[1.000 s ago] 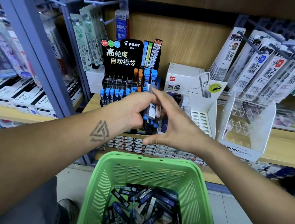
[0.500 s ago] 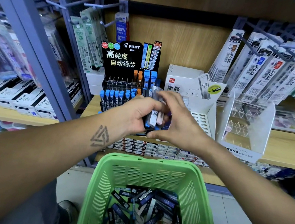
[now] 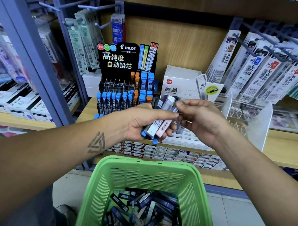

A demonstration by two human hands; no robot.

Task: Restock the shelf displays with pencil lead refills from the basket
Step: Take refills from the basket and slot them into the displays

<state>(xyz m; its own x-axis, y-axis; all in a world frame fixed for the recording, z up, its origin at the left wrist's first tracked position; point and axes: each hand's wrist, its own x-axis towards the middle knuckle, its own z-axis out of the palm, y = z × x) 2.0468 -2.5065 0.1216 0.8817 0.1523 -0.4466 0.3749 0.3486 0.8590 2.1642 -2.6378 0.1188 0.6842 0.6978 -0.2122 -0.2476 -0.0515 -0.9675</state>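
My left hand (image 3: 139, 121) grips a fanned bunch of pencil lead refill cases (image 3: 158, 125), grey, pink and blue-capped, in front of the shelf. My right hand (image 3: 199, 120) pinches the upper end of one case in that bunch. Behind my hands stands the black Pilot lead display (image 3: 120, 89), its slots partly filled with blue- and orange-capped tubes. To its right sits a white Deli lead display box (image 3: 182, 87). Below me the green basket (image 3: 95, 191) holds several loose refill cases (image 3: 145, 212).
Refill packs hang on pegs at upper right (image 3: 255, 70) and upper left (image 3: 81, 42). A clear acrylic stand (image 3: 257, 126) sits right of the white box. Boxed Pilot stock (image 3: 17, 102) lines the left shelf. Flat boxes (image 3: 167, 153) fill the lower shelf.
My hands have drawn slightly apart. My right hand shifted right and now pinches the top of one case, while the bunch in my left hand tilted and fanned out.
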